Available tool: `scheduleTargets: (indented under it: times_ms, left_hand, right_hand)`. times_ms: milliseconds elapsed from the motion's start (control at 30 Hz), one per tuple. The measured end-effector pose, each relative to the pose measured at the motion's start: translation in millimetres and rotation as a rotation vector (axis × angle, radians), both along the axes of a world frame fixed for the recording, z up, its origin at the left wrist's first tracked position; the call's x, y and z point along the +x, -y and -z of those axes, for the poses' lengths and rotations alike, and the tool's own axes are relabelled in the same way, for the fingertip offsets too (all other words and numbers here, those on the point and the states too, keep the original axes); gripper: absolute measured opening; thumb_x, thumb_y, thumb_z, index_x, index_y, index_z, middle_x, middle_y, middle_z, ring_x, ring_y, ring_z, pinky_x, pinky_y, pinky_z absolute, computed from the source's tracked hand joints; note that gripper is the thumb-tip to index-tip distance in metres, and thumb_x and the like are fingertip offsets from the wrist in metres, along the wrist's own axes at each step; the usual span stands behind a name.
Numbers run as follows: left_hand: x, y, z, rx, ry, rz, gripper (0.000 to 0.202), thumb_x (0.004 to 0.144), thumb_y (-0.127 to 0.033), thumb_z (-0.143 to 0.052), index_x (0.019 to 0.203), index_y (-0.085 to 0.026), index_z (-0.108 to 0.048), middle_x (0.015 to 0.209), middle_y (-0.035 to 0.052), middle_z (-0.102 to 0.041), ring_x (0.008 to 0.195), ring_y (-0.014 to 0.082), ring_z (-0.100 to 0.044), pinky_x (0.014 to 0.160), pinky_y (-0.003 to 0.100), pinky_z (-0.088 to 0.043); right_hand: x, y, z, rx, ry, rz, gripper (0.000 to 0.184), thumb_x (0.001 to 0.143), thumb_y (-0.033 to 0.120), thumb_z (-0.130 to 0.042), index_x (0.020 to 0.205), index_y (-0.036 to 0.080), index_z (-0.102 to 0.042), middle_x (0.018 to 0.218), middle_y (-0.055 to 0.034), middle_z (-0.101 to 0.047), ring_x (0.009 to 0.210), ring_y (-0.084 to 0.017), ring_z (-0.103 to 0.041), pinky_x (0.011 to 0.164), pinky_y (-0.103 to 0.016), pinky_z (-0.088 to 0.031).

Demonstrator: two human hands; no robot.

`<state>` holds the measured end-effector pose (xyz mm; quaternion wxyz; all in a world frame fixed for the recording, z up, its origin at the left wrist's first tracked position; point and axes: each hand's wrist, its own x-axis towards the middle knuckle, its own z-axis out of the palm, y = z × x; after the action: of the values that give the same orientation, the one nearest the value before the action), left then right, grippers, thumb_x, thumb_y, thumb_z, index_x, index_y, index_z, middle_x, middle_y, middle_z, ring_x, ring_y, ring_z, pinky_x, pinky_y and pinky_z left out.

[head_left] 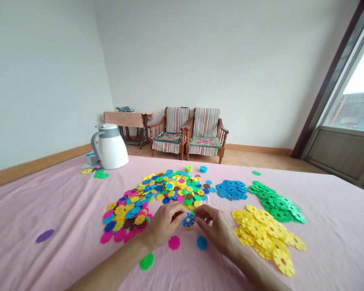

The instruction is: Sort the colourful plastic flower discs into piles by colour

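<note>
A blue flower-shaped plastic disc (188, 220) sits between my two hands, with a bit of yellow showing beneath its lower edge. My left hand (165, 223) is curled, its thumb and forefinger closed at the disc's left edge. From the other side, my right hand (216, 228) has bent fingers at the right edge. The fingertips partly cover the disc's sides. Near my wrists lie a pink disc (174, 243), a darker blue disc (202, 243) and a green disc (147, 261). Beyond my hands spreads a mixed-colour heap of discs (170, 186).
Sorted piles of blue discs (231, 190), green discs (277, 203) and yellow discs (265, 230) lie to the right. Small lime (188, 168) and blue stacks (203, 169) stand behind the heap. A white jug (113, 147) and a purple disc (45, 236) are left on the pink cloth (66, 202).
</note>
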<state>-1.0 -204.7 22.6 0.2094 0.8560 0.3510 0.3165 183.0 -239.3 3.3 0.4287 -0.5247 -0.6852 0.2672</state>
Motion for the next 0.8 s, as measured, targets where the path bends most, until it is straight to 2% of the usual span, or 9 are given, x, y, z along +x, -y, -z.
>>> scheduleTargets:
  times_ms: [100,167,267,367,433,567,633,700,800]
  left_hand:
    - [1.7,1.8,-1.4,-0.011,0.012,0.031,0.020,0.088,-0.025,-0.048,0.080,-0.017,-0.065,0.075,0.0021,-0.063,0.073,0.0141,-0.057,0.067,0.022,-0.042]
    - [1.3,1.4,-2.2,-0.021,0.018,0.022,0.020,0.088,-0.025,-0.048,0.081,-0.017,-0.065,0.076,0.0024,-0.064,0.073,0.0140,-0.057,0.066,0.022,-0.042]
    - [-0.8,-1.1,-1.7,-0.014,0.016,-0.042,0.021,0.088,-0.025,-0.047,0.080,-0.017,-0.065,0.075,0.0023,-0.065,0.069,0.0135,-0.057,0.063,0.022,-0.042]
    - [-2.8,-4.5,0.9,0.013,-0.008,-0.095,0.022,0.087,-0.023,-0.046,0.077,-0.016,-0.065,0.071,0.0013,-0.064,0.066,0.0131,-0.055,0.062,0.022,-0.041]
    - [-3.3,-6.5,2.8,0.015,-0.023,-0.106,0.022,0.086,-0.022,-0.047,0.075,-0.016,-0.065,0.070,0.0013,-0.064,0.066,0.0134,-0.056,0.063,0.023,-0.041]
    - [-3.0,-7.5,3.6,0.010,-0.057,-0.106,0.021,0.085,-0.022,-0.048,0.076,-0.017,-0.066,0.072,0.0021,-0.065,0.068,0.0145,-0.057,0.064,0.023,-0.043]
    - [-2.9,-6.4,2.1,0.020,-0.054,-0.103,0.020,0.086,-0.021,-0.048,0.080,-0.017,-0.066,0.076,0.0028,-0.066,0.072,0.0149,-0.058,0.066,0.024,-0.043]
    - [-2.8,-4.2,-0.2,0.049,-0.055,-0.054,0.022,0.088,-0.020,-0.045,0.086,-0.018,-0.067,0.083,0.0038,-0.067,0.079,0.0156,-0.059,0.071,0.024,-0.044]
    - [-2.3,0.4,-2.9,0.142,-0.130,0.139,0.026,0.091,-0.022,-0.042,0.102,-0.020,-0.066,0.097,0.0052,-0.067,0.093,0.0176,-0.056,0.085,0.029,-0.041]
  right_hand:
    - [-6.5,-0.1,0.2,-0.071,-0.028,-0.071,0.015,0.075,0.025,-0.051,0.078,0.017,-0.064,0.065,0.0010,-0.064,0.056,-0.009,-0.053,0.052,-0.019,-0.039]
    - [-2.4,-3.1,0.2,-0.066,0.010,-0.037,0.015,0.075,0.026,-0.051,0.071,0.017,-0.062,0.059,0.0022,-0.061,0.054,-0.009,-0.050,0.050,-0.018,-0.036]
    - [20.5,-12.3,-2.3,-0.014,0.167,0.183,0.017,0.075,0.028,-0.051,0.065,0.018,-0.061,0.057,0.0015,-0.060,0.053,-0.011,-0.051,0.050,-0.020,-0.035]
    - [57.6,-23.9,-6.8,0.013,0.325,0.432,0.020,0.074,0.030,-0.050,0.061,0.019,-0.060,0.059,-0.0011,-0.063,0.055,-0.014,-0.057,0.052,-0.023,-0.036]
    - [82.6,-30.8,-9.1,0.001,0.355,0.558,0.021,0.073,0.033,-0.051,0.062,0.020,-0.062,0.061,-0.0028,-0.066,0.058,-0.017,-0.061,0.054,-0.025,-0.038]
    - [114.5,-38.9,-9.5,-0.042,0.248,0.735,0.033,0.078,0.037,-0.045,0.089,0.015,-0.067,0.074,-0.0082,-0.071,0.064,-0.020,-0.067,0.060,-0.028,-0.044]
    - [117.8,-39.4,-8.7,-0.039,0.238,0.762,0.038,0.080,0.038,-0.043,0.097,0.013,-0.065,0.083,-0.0113,-0.072,0.069,-0.021,-0.068,0.063,-0.029,-0.045]
    - [112.9,-37.4,-8.4,-0.016,0.260,0.746,0.036,0.079,0.038,-0.044,0.096,0.015,-0.065,0.088,-0.0117,-0.072,0.072,-0.022,-0.068,0.065,-0.030,-0.045]
    - [94.2,-31.2,-9.2,0.022,0.275,0.613,0.030,0.080,0.036,-0.043,0.091,0.018,-0.064,0.082,-0.0074,-0.072,0.069,-0.020,-0.067,0.063,-0.028,-0.044]
